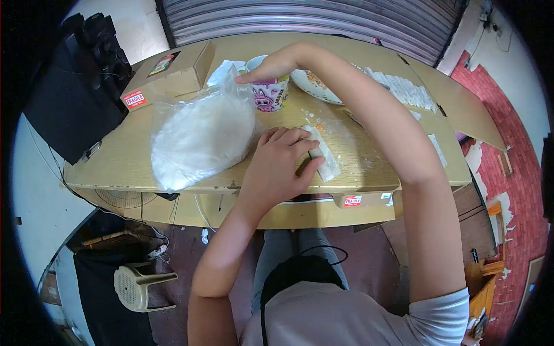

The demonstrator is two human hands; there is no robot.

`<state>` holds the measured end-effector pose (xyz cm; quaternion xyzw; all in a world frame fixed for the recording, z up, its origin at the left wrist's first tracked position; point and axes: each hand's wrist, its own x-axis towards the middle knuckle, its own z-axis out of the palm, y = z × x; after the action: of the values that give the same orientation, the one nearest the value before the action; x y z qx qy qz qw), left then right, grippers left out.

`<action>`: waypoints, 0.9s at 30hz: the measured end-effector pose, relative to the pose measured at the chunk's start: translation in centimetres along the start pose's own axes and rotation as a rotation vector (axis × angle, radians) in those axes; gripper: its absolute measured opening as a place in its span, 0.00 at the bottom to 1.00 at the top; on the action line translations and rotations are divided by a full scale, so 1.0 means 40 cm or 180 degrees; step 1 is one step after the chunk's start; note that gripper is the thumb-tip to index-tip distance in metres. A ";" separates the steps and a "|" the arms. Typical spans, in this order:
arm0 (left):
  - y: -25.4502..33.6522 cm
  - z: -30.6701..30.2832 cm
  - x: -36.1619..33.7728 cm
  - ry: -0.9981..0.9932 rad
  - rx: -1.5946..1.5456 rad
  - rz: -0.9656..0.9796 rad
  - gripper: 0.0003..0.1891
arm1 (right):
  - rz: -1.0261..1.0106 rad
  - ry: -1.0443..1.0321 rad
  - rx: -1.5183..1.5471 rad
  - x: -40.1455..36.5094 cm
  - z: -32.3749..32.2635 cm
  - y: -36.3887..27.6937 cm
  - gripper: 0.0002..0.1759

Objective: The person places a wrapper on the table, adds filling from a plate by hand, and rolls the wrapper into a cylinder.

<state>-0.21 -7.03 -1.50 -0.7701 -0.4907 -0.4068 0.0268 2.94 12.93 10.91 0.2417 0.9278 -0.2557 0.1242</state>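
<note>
A pale, uncooked spring roll lies slantwise on the table near its front edge. My left hand rests over its left side, with curled fingertips on the wrapper and the thumb against it lower down. My right hand reaches far across to the pink-and-white cartoon-printed cup. It is over the cup's top, and most of its fingers are hidden. Beside my hands, a clear plastic bag holds a stack of white round wrappers. Crumbs and a small orange bit lie near the roll.
Behind my right arm are a plate of filling and rows of finished rolls. A cardboard box and a black object stand at the left. A plastic stool is on the floor below.
</note>
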 end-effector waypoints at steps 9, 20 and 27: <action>-0.003 0.001 0.002 -0.0045 0.0003 -0.0023 0.14 | 0.0334 0.0794 -0.0988 0.012 0.044 -0.025 0.61; 0.000 -0.001 0.004 -0.0019 -0.0006 -0.0042 0.14 | -0.0169 0.2298 0.1966 -0.136 0.010 0.079 0.42; 0.002 -0.005 0.007 -0.0093 -0.0034 -0.0028 0.14 | -0.0389 0.1745 0.4854 -0.363 0.203 0.141 0.32</action>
<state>-0.19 -6.97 -1.16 -0.7739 -0.4922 -0.3982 0.0136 19.07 7.23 6.90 0.2627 0.5074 -0.7555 -0.3205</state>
